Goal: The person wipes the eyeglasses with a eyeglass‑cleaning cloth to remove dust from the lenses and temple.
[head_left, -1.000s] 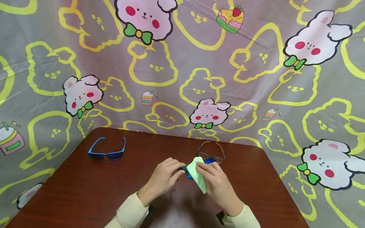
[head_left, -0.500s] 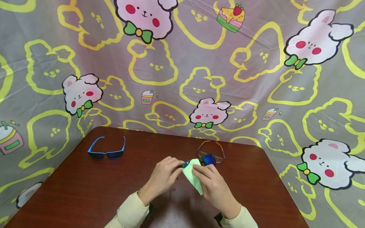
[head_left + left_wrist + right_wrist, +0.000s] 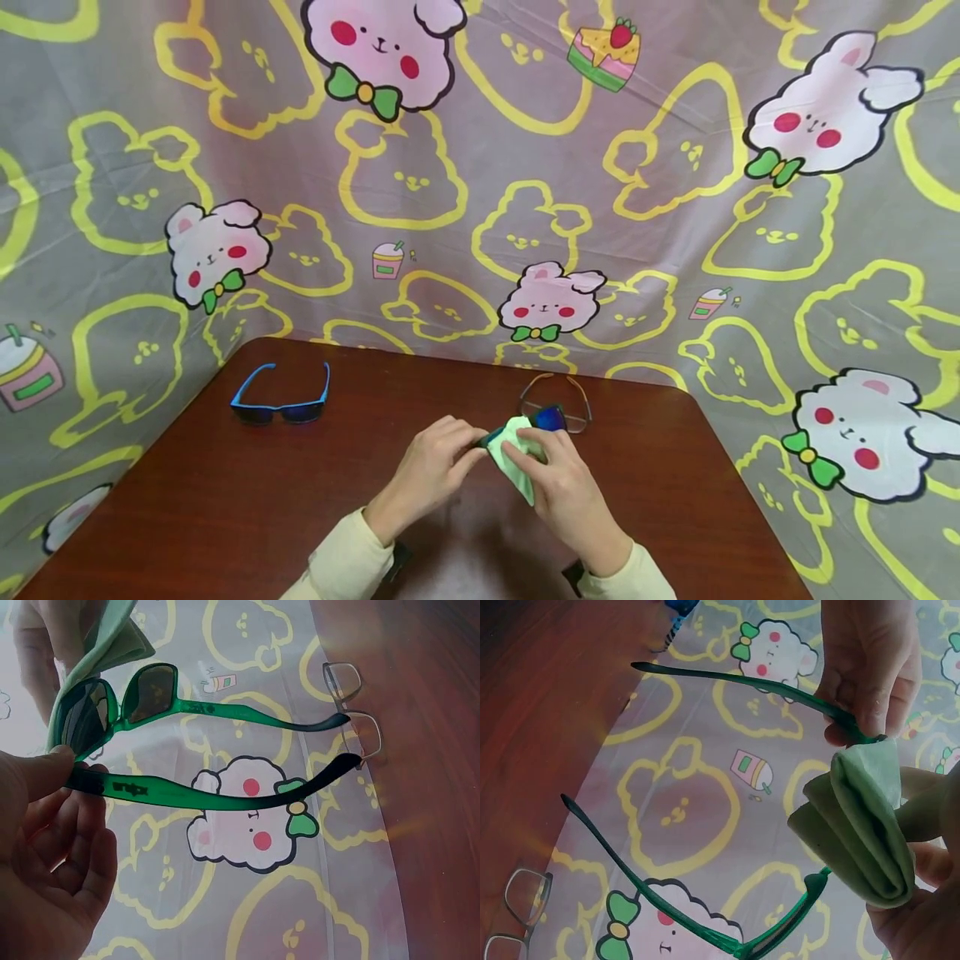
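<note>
Green-framed sunglasses [image 3: 210, 793] with dark temples spread apart are held up above the table. My left hand [image 3: 433, 458] pinches them at one front corner, by the hinge. A folded pale green cloth [image 3: 877, 832] is gripped in the fingers of my right hand [image 3: 566, 479], which hold it over the lens nearest the left hand. The other lens [image 3: 550, 418] shows blue beyond the cloth in the head view. In the left wrist view the cloth lies on the outer side of the frame, and both temples point away from the hands.
Blue-framed sunglasses [image 3: 279, 412] rest unfolded at the table's [image 3: 225, 517] back left. Clear-lens eyeglasses [image 3: 577, 423] with orange-brown temples lie behind the hands, partly overlapped by the green pair. A patterned curtain [image 3: 420, 183] rises around the table's back and sides.
The right hand and cloth have shifted slightly over the near lens, and its fingers are bent differently. More of the far blue lens shows than a second ago. The left hand keeps its grip.
</note>
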